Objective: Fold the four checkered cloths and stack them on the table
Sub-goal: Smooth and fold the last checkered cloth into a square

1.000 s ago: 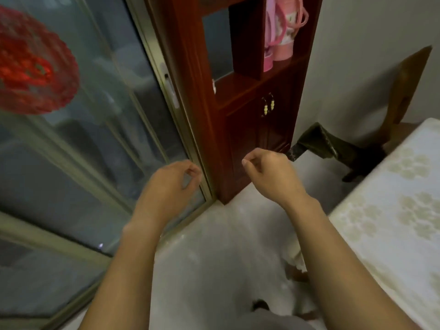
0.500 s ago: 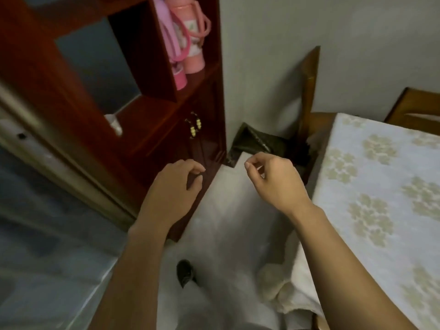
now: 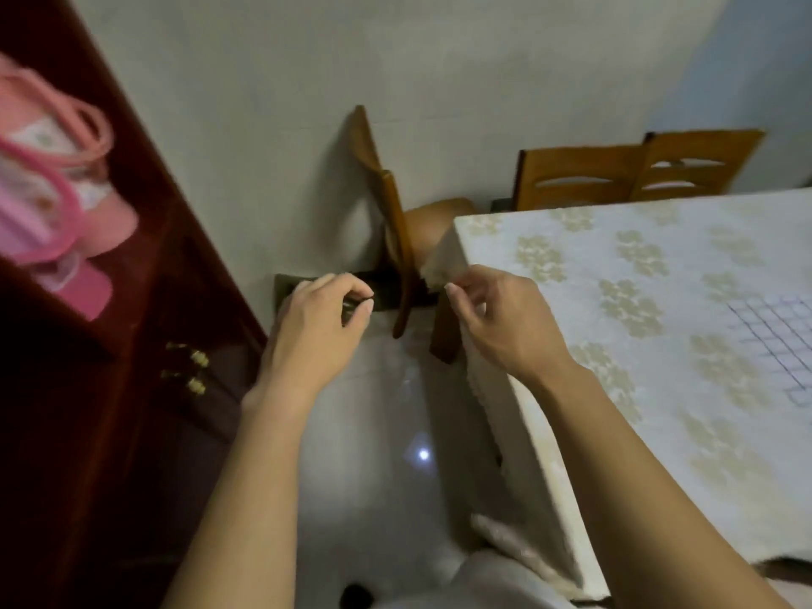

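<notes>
Left hand [image 3: 316, 340]: fingers loosely curled, holding nothing.
Right hand [image 3: 501, 327]: fingers also loosely curled and empty, at the worktop [image 3: 593, 265] corner.
Checkered cloth [image 3: 773, 340]: one in view, lying flat on the worktop at the right edge, apart from both hands.
Progress: seemingly just starting; no folded stack visible, the other cloths out of view.
Writing: none readable; the label on the pink flask [image 3: 66, 204] is blurred.

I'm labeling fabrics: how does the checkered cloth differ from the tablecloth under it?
The checkered cloth bears a dark line grid; the tablecloth bears beige flower clusters. The checkered cloth lies on top, cut off by the right frame edge; the tablecloth spreads wide and hangs over the near edge. Both are pale.
</notes>
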Motion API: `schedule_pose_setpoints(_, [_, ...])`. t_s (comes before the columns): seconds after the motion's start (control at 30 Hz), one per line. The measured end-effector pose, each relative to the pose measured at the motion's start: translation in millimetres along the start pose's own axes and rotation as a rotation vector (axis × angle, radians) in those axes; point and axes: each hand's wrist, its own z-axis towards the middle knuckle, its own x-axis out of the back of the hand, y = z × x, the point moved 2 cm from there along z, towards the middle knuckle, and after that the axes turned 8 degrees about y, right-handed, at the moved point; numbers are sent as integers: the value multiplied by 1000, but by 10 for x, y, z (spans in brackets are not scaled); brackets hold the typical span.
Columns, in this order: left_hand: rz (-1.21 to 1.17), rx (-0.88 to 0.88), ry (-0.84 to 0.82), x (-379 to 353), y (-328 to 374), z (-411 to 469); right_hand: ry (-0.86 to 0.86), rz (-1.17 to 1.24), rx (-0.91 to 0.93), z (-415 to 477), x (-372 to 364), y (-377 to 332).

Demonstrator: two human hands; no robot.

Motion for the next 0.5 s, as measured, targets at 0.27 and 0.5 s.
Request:
schedule_pose_setpoints(0.27, [-77, -277, -324, -1023, 411, 808, 125, -125, -337, 201, 117, 922])
schedule_pose_setpoints(0.5, [25, -364, -379, -1479, 764, 1734, 198, 12, -408, 914, 138, 1522])
